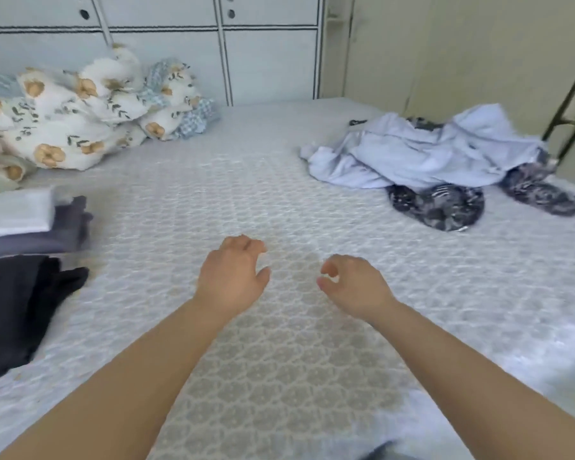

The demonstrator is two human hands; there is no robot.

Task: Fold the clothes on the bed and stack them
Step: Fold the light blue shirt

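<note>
A crumpled pale blue garment (422,154) lies in a heap at the far right of the bed, on top of a dark patterned garment (439,207). At the left edge sits a stack of folded clothes: a white piece (14,210) over a grey one (67,227), with a black garment (17,307) in front of it. My left hand (233,273) and my right hand (352,283) hover side by side over the middle of the bed (279,360), fingers loosely curled, holding nothing. Both hands are well apart from every garment.
A bunched floral quilt (80,107) fills the far left corner by the white panelled headboard (266,61). A dark metal frame (568,94) leans beyond the bed's right side against a cream wall.
</note>
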